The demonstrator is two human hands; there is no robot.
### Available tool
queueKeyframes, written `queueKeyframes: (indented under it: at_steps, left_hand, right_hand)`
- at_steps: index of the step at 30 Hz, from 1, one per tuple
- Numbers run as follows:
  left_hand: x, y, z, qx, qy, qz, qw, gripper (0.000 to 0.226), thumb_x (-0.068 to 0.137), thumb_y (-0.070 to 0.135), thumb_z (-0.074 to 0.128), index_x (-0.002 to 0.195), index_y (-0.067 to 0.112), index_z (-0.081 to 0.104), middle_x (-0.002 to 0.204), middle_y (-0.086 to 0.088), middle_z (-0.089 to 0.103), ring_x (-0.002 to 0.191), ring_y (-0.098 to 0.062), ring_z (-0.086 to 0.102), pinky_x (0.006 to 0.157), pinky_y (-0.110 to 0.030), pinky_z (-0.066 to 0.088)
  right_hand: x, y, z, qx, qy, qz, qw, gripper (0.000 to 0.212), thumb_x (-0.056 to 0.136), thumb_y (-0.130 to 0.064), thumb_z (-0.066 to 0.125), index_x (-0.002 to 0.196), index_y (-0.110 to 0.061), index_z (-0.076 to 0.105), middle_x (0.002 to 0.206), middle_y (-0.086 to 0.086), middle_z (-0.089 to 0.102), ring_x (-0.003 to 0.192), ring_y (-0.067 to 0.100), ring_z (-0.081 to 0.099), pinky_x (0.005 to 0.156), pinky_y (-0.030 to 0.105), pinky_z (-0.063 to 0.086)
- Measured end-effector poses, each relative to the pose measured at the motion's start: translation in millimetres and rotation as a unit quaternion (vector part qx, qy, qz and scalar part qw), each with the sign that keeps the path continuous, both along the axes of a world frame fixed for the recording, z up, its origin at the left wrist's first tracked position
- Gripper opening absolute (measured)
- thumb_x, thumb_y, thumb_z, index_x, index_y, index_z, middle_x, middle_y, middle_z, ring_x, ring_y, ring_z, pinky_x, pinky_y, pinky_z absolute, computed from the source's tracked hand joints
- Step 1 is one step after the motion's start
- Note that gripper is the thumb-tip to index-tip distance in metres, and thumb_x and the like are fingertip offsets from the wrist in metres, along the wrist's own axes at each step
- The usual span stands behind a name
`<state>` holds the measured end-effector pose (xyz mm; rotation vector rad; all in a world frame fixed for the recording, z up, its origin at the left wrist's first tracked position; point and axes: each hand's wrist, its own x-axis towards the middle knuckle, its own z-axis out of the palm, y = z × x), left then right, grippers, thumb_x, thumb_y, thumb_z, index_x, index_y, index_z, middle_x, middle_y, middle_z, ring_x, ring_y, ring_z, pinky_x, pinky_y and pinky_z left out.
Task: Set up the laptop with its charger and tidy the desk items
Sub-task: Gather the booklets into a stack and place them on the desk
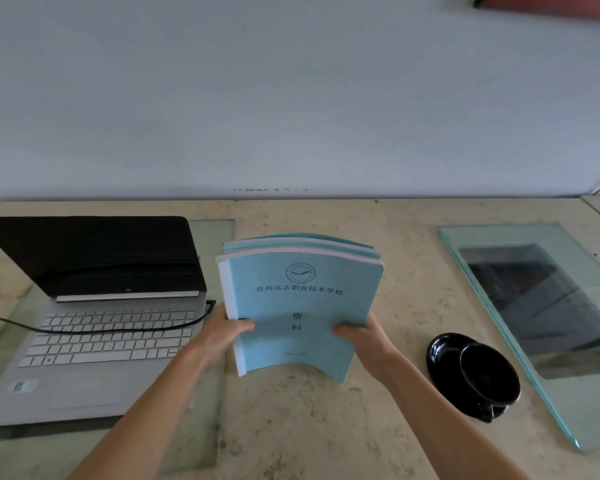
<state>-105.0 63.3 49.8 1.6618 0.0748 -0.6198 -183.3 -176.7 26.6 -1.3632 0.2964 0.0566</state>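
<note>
— What do you see on your side?

— I see both hands on a stack of blue booklets (302,299), in the middle of the desk (326,427). My left hand (227,332) is closed on the left edge of the stack, thumb on the front cover. My right hand (362,336) is closed on the lower right part, also with the thumb on the cover. The stack is lifted and tilted toward me; the lower edge bends a little and is above the desk, not lying flat.

— And the laptop?

— The laptop (94,323) is open at the left, on a glass plate (212,244). Its screen is dark. A black charger cable (118,330) comes from the left edge of the view, runs across the keyboard and goes up to the right side of the laptop — there I see a small plug at the side, but I cannot tell if it is fully in the port.

— Something on the right?

— Yes, a black cup (489,374) on a black saucer (444,355), near my right forearm. Further right lies a second glass plate (520,237), well apart from the booklets. Behind the desk is a plain pale wall (291,98).
</note>
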Motion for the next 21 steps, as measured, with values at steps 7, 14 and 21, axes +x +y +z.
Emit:
queueKeyframes:
  at_steps: [7,14,21]
  left_hand:
    - [5,5,-13,-0.032,0.031,-0.036,0.998,0.038,0.078,-0.003,0.066,0.105,0.023,0.062,0.104,-0.002,0.072,0.098,-0.02,0.067,0.076,-0.027,0.052]
    - [12,-5,-32,-0.055,0.021,0.033,0.998,0.038,0.069,0.017,0.081,0.103,0.024,0.066,0.096,0.006,0.076,0.088,-0.013,0.072,0.073,-0.027,0.055]
    - [77,-28,-42,-0.004,-0.01,0.107,0.994,0.021,0.068,0.021,0.082,0.085,0.02,0.069,0.075,0.006,0.076,0.069,-0.009,0.071,0.059,-0.017,0.051]
  right_hand:
    - [0,-5,-7,-0.011,0.036,0.004,0.999,0.043,0.067,0.001,0.068,0.109,-0.008,0.065,0.101,0.005,0.073,0.093,0.022,0.068,0.084,0.04,0.055]
    - [17,1,-22,-0.041,0.076,-0.074,0.994,0.026,0.084,0.004,0.067,0.108,-0.007,0.067,0.109,0.014,0.072,0.1,0.032,0.068,0.09,0.048,0.055]
    - [92,-4,-26,-0.059,0.111,-0.113,0.986,0.02,0.083,0.0,0.069,0.099,-0.012,0.068,0.092,0.007,0.075,0.08,0.024,0.071,0.073,0.04,0.06]
